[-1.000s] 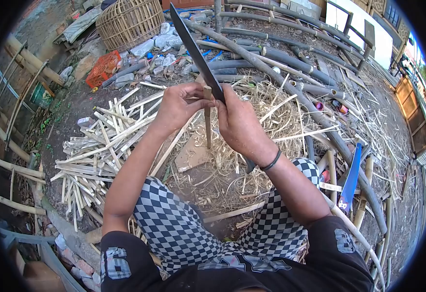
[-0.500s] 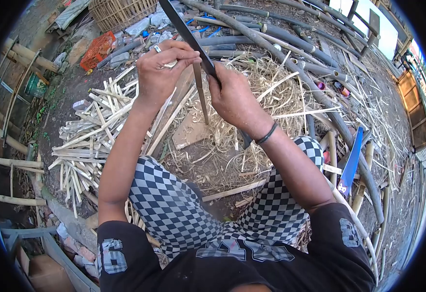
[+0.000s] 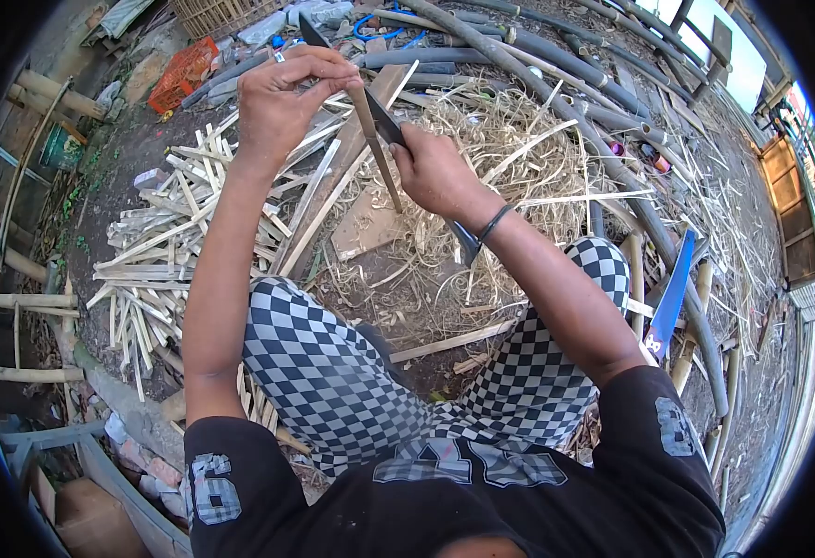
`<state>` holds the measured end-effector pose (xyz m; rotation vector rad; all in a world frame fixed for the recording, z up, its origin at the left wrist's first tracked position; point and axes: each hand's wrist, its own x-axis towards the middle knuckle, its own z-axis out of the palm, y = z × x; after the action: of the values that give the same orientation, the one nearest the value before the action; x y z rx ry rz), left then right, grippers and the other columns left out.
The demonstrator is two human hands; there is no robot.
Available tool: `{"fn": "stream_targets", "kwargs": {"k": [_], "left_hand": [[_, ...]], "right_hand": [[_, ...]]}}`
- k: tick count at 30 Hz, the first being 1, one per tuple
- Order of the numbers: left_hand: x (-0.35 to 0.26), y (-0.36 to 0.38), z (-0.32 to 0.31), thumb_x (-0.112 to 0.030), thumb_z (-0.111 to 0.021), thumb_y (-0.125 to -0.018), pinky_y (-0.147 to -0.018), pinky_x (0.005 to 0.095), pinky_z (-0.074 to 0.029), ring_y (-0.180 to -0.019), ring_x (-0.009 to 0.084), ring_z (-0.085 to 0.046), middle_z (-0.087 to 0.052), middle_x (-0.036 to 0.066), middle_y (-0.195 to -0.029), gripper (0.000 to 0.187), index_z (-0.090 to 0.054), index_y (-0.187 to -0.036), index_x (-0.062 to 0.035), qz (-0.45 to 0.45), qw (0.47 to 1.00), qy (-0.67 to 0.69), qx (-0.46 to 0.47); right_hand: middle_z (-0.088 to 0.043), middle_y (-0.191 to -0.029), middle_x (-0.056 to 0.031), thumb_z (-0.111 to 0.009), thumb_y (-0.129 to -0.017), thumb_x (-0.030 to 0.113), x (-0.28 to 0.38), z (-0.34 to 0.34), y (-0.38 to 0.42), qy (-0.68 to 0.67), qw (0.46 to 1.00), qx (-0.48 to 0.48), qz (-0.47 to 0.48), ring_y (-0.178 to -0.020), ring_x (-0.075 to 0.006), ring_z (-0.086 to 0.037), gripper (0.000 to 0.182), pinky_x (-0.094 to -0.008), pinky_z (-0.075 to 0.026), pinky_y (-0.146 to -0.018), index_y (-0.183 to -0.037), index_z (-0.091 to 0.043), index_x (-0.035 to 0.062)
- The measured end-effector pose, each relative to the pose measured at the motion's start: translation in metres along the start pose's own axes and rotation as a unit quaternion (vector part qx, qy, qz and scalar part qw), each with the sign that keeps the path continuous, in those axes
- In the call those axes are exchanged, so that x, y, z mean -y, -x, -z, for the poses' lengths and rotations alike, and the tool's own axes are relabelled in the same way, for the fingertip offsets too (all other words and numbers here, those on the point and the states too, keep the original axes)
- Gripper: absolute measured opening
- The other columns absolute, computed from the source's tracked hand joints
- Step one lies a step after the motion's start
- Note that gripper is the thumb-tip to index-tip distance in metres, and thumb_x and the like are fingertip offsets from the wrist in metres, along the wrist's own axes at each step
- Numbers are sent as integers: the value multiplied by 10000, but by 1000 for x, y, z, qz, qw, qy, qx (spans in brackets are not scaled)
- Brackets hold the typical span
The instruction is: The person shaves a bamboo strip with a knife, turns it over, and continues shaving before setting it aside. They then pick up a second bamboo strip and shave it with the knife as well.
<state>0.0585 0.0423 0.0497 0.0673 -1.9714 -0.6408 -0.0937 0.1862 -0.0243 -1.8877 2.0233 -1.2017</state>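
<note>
Head view: a wooden strip [image 3: 378, 152] slants toward the shavings [image 3: 440, 251], its top pinched by the left hand [image 3: 282, 104]; the right hand [image 3: 438, 170] wraps a knife [image 3: 386, 125], blade beside the strip. Beyond sit an orange crate [image 3: 182, 76] and woven basket [image 3: 217, 14], contents unclear.

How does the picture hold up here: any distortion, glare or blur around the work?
Head view overall: strong fisheye bending, with corners gone black; head view, upper right: the white panel looks washed out by brightness; head view, centre: the knife and stick read clearly, without heavy motion blur.
</note>
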Motion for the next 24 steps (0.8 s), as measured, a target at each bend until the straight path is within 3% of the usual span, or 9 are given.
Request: {"fn": "stream_targets", "kwargs": {"k": [3, 5, 9, 12, 17, 19, 21, 24], "left_hand": [[3, 5, 3, 38, -778, -775, -820, 267, -574, -855, 128, -694, -740, 59, -926, 114, -782, -877, -14, 25, 1000, -11, 15], [5, 7, 1, 71, -755, -782, -830, 261, -585, -864, 133, -695, -736, 80, -930, 119, -772, -884, 12, 28, 999, 2, 20], [14, 11, 6, 93, -740, -791, -843, 264, -599, -872, 142, -693, -729, 101, -938, 112, -762, -883, 32, 50, 996, 71, 31], [19, 14, 10, 95, -733, -807, -845, 283, -606, -889, 157, -697, -716, 100, -966, 109, -755, -896, 38, 96, 990, 99, 29], [29, 16, 11, 138, -674, -839, -879, 309, -615, -922, 194, -709, -708, 131, -974, 107, -716, -918, 81, 85, 984, 149, 55], [29, 18, 15, 152, -653, -847, -877, 323, -621, -924, 210, -712, -707, 145, -974, 107, -710, -914, 89, 116, 986, 107, 47], [32, 20, 19, 147, -658, -847, -877, 322, -621, -921, 209, -713, -709, 144, -972, 101, -710, -913, 90, 103, 986, 123, 43], [39, 18, 18, 138, -670, -846, -878, 316, -621, -918, 202, -714, -715, 138, -969, 93, -713, -910, 88, 86, 988, 123, 34]], "right_hand": [[-628, -792, -282, -538, -962, 148, 1, 2, -6, 18, 1000, 10, 4, -765, -492, -612, 152, -564, -461, -713, -976, -563, -2], [-630, -788, -271, -546, -968, 163, 16, 10, -5, -44, 998, -41, 31, -773, -478, -623, 167, -545, -469, -703, -969, -570, -3], [-645, -812, -261, -553, -966, 170, -7, -20, -3, -64, 998, 2, -28, -792, -455, -639, 175, -523, -488, -707, -1001, -584, 1], [-647, -826, -270, -550, -965, 165, -15, -22, -6, -43, 999, 9, -5, -802, -463, -637, 173, -524, -492, -721, -1021, -590, 6], [-631, -800, -283, -543, -961, 155, 18, -5, -7, -83, 996, -19, -24, -788, -483, -626, 157, -556, -475, -719, -1012, -581, 11], [-632, -813, -291, -535, -961, 152, -4, -34, -3, -72, 997, -35, -11, -800, -490, -626, 156, -569, -468, -725, -998, -575, 6], [-635, -821, -290, -532, -961, 152, -17, -45, 1, -39, 998, 21, -48, -800, -497, -622, 160, -570, -470, -732, -991, -570, 0], [-635, -825, -293, -535, -959, 151, -24, -43, -8, -31, 999, 8, -8, -802, -501, -618, 165, -562, -476, -735, -976, -565, -11]]}}
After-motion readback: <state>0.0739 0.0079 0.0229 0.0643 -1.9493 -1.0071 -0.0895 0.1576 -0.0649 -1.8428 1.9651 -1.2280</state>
